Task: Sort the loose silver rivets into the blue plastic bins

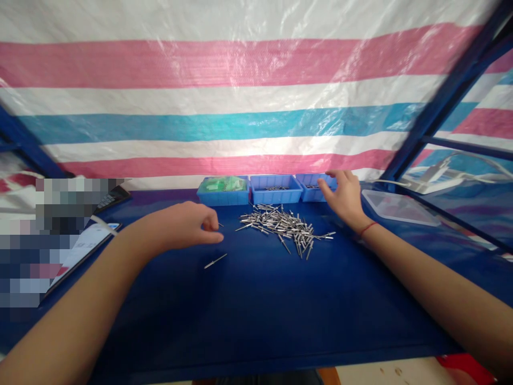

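Observation:
A heap of silver pop rivets (284, 222) lies on the blue table, with one loose pop rivet (215, 261) nearer to me. My left hand (192, 224) hovers left of the heap, fingers curled and a small gap showing between them and the thumb. Just past its fingertips a bit of thin metal shows, too small to tell whether it is touched. Over the right blue bin (310, 194) is my right hand (343, 195), thumb and fingers apart, nothing visible in it. The middle blue bin (276, 197) has some rivets inside.
A left blue bin (224, 198) holds green and clear plastic packets. A translucent lid (401, 207) lies at the right, near a white power strip (436, 174). A phone or tablet (86, 246) is at the left. Blue frame posts (436, 101) and striped sheeting (224, 125) bound the table.

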Tool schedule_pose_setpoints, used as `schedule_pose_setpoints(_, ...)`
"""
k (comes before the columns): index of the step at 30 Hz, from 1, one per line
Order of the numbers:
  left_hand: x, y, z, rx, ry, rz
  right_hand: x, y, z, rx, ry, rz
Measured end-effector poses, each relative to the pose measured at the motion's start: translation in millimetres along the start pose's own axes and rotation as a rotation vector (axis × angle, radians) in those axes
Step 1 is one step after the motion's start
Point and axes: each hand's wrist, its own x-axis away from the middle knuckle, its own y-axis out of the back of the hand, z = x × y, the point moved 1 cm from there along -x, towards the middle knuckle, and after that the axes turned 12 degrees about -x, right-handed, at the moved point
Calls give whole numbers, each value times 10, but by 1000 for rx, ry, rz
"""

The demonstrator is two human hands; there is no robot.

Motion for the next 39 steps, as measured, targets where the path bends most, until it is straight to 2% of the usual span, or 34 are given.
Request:
schedule_pose_setpoints(2, 18, -61, 2, -20, 18, 175, 27, -4, 35, -13, 17, -4)
schedule_pose_setpoints(4, 15, -136, -45, -54, 1, 270, 54, 22, 138, -50, 64, 8)
schedule_pose_setpoints(10, -42, -247, -120, 80, -153, 318, 170, 91, 493, -167, 193, 167)
schedule_pose_setpoints(13, -114, -279, -112, 203, -256, 218, 245, 106, 665, -249, 263, 273)
schedule_pose_setpoints(17, -276, -397, -273, 506, -367, -40, 350, 163, 960, -444, 291, 475)
schedule_pose_setpoints(20, -377, -515, -487, 787, -310, -268, 447, 202, 1184, -592, 230, 652)
schedule_pose_setpoints(22, -401, -578, -619, 909, -280, -363, 508, 207, 1286, -678, 160, 695)
schedule_pose_setpoints(25, -389, -632, -735, 1035, -252, -410, 571, 185, 1340, -770, 45, 698)
schedule_pose_setpoints(28, -378, -668, -750, 1110, -214, -427, 591, 161, 1321, -812, -16, 704)
schedule_pose_setpoints(39, -382, -716, -724, 1099, -193, -536, 562, 189, 1343, -791, 33, 741)
